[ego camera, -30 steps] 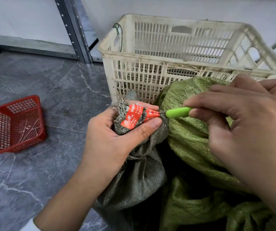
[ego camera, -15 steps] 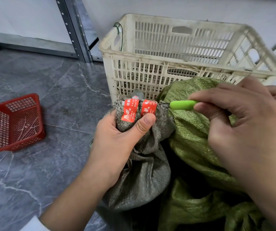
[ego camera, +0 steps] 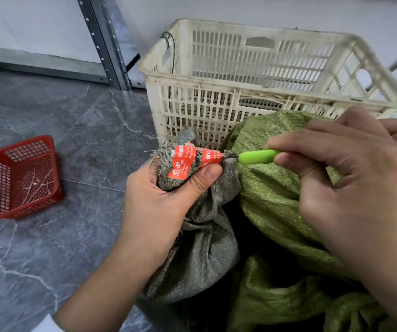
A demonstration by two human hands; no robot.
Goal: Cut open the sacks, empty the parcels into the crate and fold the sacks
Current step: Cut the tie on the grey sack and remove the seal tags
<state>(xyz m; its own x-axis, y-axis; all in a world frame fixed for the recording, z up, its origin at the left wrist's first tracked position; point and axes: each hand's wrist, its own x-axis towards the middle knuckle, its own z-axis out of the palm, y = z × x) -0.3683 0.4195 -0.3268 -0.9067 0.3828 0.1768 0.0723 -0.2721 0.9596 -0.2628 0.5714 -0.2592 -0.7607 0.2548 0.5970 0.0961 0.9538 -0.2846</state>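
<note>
My left hand (ego camera: 159,204) grips the bunched neck of a grey woven sack (ego camera: 202,257), which is bound with orange printed tape (ego camera: 187,161). My right hand (ego camera: 350,188) holds a small cutter with a bright green handle (ego camera: 257,156); its tip touches the right end of the tape. A green woven sack (ego camera: 278,188) lies crumpled to the right, partly under my right hand. The cream slatted crate (ego camera: 216,101) stands just behind both sacks. No parcels show.
A small red mesh basket (ego camera: 20,178) with a few thin strands in it sits on the grey marble floor (ego camera: 49,259) to the left. A metal shelf upright (ego camera: 106,41) rises behind, left of the crate.
The taped sack neck has shifted slightly up and right, with the tape turned toward me. The cutter tip has stayed pressed against the tape's right end.
</note>
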